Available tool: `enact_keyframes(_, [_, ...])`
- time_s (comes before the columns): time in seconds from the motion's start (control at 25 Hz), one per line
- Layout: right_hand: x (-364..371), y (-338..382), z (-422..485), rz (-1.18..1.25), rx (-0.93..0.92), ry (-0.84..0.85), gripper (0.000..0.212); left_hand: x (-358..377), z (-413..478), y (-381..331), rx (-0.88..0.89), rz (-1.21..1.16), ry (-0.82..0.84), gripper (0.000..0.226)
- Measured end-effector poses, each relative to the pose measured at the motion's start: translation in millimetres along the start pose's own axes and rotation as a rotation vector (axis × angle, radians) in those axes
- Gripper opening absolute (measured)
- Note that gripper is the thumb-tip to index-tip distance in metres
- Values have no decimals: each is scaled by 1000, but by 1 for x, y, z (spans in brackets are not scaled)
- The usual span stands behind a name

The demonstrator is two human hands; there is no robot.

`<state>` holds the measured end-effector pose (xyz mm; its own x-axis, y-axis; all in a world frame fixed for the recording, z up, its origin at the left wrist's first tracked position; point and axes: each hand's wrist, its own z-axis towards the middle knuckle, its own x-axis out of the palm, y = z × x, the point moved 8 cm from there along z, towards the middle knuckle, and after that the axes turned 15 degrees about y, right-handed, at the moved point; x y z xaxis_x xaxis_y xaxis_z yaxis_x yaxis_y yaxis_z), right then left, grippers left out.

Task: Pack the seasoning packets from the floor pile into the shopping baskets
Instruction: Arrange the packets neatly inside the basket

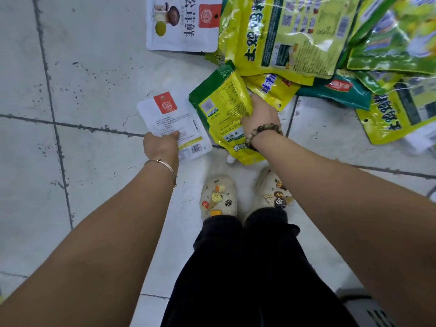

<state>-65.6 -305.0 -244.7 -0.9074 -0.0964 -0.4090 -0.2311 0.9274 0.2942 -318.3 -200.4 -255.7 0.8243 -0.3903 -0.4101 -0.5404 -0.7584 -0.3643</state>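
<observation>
My left hand [160, 146] grips the near edge of a white packet [169, 119] with a red square logo, lying back side up on the floor tiles. My right hand [258, 116] grips a yellow-green packet [221, 102] by its right edge, back label facing me. A second yellow packet [245, 154] shows below my right wrist. Behind lies the floor pile of several yellow and green seasoning packets [283, 36]. A white mushroom packet [181, 22] lies at the top centre.
My two feet in cream clogs [218, 197] stand just below the packets. A grey slotted object, perhaps a basket rim [368, 310], shows at the bottom right corner. Bare white floor tiles [70, 90] spread to the left.
</observation>
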Motion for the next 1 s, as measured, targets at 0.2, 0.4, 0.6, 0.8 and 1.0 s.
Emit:
enact_keyframes(0.2, [-49, -30, -62, 207, 82, -78, 41, -10, -62, -30, 38, 53, 56, 24])
enact_keyframes(0.4, [-99, -56, -141, 469, 51, -156, 25, -13, -140, -80, 115, 133, 148, 23])
enact_keyframes(0.6, [-123, -96, -245, 708, 125, -325, 23, -10, -221, -120, 170, 220, 292, 26])
enact_keyframes(0.8, [-117, -142, -347, 922, 222, -455, 24, 2, -306, -139, 207, 271, 467, 29])
enact_keyframes(1.0, [-100, -180, -431, 1132, 235, -567, 24, 22, -385, -132, 263, 490, 615, 23])
